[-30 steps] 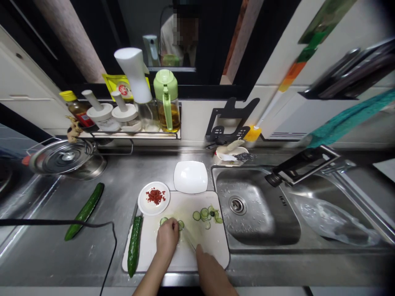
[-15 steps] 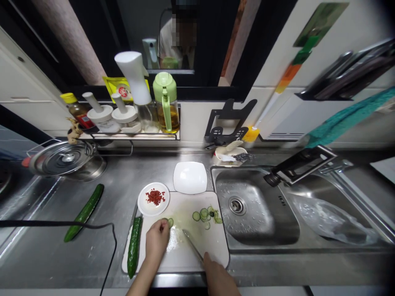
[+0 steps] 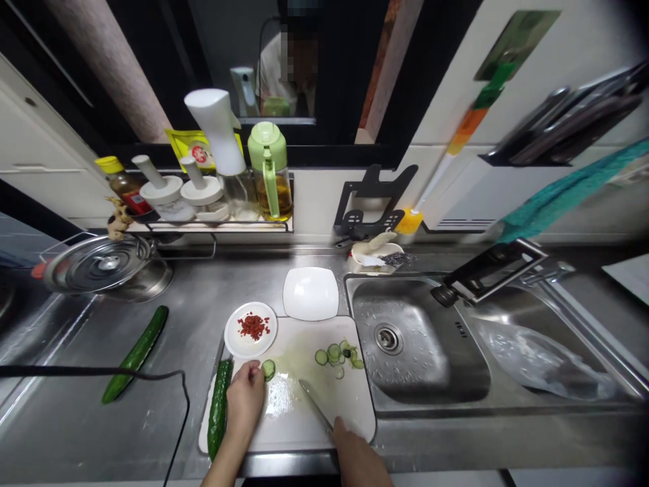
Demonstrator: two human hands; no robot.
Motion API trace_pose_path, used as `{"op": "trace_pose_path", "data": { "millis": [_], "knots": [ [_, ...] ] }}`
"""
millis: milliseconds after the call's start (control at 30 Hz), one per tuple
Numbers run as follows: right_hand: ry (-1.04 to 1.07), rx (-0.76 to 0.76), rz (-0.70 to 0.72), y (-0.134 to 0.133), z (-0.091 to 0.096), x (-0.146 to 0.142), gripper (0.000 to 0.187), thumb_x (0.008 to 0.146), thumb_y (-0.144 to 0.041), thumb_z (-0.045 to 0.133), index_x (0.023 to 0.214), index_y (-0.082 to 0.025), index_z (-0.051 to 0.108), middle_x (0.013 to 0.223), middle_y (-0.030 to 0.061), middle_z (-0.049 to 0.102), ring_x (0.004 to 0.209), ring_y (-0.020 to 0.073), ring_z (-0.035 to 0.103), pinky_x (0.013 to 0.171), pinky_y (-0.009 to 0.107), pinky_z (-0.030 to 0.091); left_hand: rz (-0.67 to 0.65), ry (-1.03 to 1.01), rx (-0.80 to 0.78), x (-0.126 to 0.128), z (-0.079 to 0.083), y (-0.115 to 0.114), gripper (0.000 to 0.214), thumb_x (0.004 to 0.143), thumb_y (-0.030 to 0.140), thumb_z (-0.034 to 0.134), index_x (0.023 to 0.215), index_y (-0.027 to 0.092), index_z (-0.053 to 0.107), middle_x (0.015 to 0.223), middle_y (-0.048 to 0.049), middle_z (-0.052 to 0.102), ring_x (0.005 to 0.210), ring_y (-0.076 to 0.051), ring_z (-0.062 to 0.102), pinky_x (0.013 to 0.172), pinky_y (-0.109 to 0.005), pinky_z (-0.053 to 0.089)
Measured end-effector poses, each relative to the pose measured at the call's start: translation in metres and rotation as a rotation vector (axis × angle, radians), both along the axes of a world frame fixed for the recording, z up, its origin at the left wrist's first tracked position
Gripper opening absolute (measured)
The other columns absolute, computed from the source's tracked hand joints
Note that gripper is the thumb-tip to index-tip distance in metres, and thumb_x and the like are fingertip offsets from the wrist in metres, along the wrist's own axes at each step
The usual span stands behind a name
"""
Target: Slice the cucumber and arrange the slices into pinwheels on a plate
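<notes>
My left hand (image 3: pixel 247 396) is closed over the left part of a white cutting board (image 3: pixel 284 433), its curled fingertips against a pale green cucumber slice (image 3: pixel 268 368). A whole cucumber (image 3: pixel 219 409) lies along the board's left edge, beside that wrist. Low on the right, my right hand (image 3: pixel 355 446) is wrapped round the handle of a knife (image 3: pixel 315 404). The blade points up and left, resting at or close to the board's surface. Several thin cucumber slices (image 3: pixel 334 353) are spread near the board's upper right corner. Wet patches shine in the middle.
A white plate of red bits (image 3: pixel 251 345) overlaps the board's upper left corner, with a white dish (image 3: pixel 311 294) behind. Another cucumber (image 3: pixel 136 355) and a black cable (image 3: pixel 186 399) are on the left. The sink (image 3: pixel 420 338) is right; a condiment shelf (image 3: pixel 253 228) stands behind.
My left hand has shifted left toward the whole cucumber, and the slice at its fingertips has moved left with it and shows more fully. The right hand and knife stay almost still.
</notes>
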State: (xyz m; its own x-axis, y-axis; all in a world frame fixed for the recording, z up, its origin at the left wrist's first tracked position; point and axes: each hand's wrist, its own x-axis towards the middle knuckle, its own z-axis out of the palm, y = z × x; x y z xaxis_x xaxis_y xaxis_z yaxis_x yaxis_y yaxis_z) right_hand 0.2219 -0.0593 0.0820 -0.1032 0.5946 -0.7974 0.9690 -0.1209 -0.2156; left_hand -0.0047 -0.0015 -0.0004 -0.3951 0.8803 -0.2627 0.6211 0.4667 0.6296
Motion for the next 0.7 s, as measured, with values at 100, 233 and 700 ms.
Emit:
{"op": "trace_pose_path", "data": {
  "millis": [100, 233, 700],
  "knots": [
    [-0.010, 0.018, 0.013, -0.002, 0.000, 0.000, 0.069, 0.072, 0.009, 0.031, 0.138, -0.010, 0.035, 0.116, 0.0185, 0.061, 0.107, 0.0252, 0.059, 0.086, 0.035, 0.047, -0.078, 0.002, 0.072, 0.007, 0.002, 0.003, 0.026, 0.080, 0.034, 0.047, 0.093, 0.019, 0.065, 0.086, -0.0059, 0.069, 0.077, -0.019, 0.063, 0.074, -0.028, 0.046],
    [-0.028, -0.020, 0.012, -0.001, -0.001, -0.003, 0.069, 0.072, 0.009, 0.032, 0.138, -0.007, 0.034, 0.113, 0.0196, 0.062, 0.105, 0.0262, 0.059, 0.086, 0.037, 0.047, -0.297, -0.081, 0.114, 0.034, 0.009, 0.020, 0.027, 0.079, 0.028, 0.050, 0.099, 0.017, 0.065, 0.092, -0.0069, 0.068, 0.085, -0.018, 0.061, 0.081, -0.029, 0.046],
    [-0.049, -0.048, -0.051, 0.000, -0.010, -0.006, 0.064, 0.072, 0.008, 0.038, 0.134, -0.011, 0.041, 0.108, 0.0184, 0.065, 0.100, 0.0279, 0.063, 0.081, 0.039, 0.050, -0.515, 0.074, -0.207, 0.114, 0.014, 0.061, 0.014, 0.072, 0.013, 0.054, 0.081, 0.017, 0.064, 0.089, -0.0064, 0.063, 0.084, -0.015, 0.058, 0.075, -0.024, 0.039]
  ]
}}
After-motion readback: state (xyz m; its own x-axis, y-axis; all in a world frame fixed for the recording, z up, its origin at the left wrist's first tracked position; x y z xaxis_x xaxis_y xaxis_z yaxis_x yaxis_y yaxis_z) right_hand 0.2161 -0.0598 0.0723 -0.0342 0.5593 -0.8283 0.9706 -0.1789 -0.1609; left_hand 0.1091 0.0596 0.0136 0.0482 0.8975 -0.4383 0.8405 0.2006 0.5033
